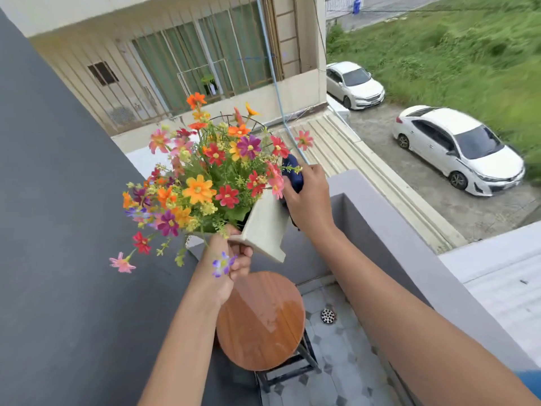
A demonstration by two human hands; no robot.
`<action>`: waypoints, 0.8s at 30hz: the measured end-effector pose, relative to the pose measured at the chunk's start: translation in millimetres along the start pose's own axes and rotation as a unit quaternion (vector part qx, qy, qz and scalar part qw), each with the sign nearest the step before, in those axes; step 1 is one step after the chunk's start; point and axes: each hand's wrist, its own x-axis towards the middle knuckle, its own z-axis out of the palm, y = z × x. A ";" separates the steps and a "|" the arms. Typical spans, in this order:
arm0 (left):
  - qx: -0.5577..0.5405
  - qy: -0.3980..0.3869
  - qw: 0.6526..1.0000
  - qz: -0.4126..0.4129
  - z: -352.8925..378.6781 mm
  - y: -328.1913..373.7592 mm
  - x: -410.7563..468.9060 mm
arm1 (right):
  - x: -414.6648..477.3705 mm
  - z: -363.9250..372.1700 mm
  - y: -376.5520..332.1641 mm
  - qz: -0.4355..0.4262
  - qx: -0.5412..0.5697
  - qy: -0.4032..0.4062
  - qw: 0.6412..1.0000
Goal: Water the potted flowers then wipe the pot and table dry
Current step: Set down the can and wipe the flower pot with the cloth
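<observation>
Working on a balcony: dark grey wall (58, 230) is running along my left, grey parapet (409, 244) along my right. Round wooden table (263, 323) is standing below my arms on the tiled floor, with water shining on its top.

I am holding the potted flowers (205, 183) up in the air above the table, well clear of it and tilted, so the blooms are leaning up and to the left. The pale square pot (268, 230) is pointing its base down toward the right.

My hands are working apart, one on each side of the pot. Left hand (231, 265) is gripping the pot's near lower edge, fingers curled round it. Right hand (310, 200) is clutching a dark blue cloth (292, 174) and pressing it against the pot's far side.

A small round floor drain (328, 316) is sitting in the tiles just right of the table.
</observation>
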 end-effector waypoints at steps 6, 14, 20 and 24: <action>-0.036 0.017 0.999 0.023 5.2 2.7 1.5 | -64.3 13.9 23.8 0.037 0.038 -0.031 0.998; 0.066 0.076 0.993 0.055 10.7 -9.7 6.8 | -111.1 18.4 -26.1 0.036 0.163 0.014 0.986; 0.114 0.086 0.989 0.039 11.3 -16.9 9.6 | -45.9 5.2 -14.0 0.013 0.116 0.080 0.990; 0.130 0.054 0.990 0.026 11.0 -22.6 4.9 | -12.9 1.9 5.8 0.123 0.111 0.044 0.985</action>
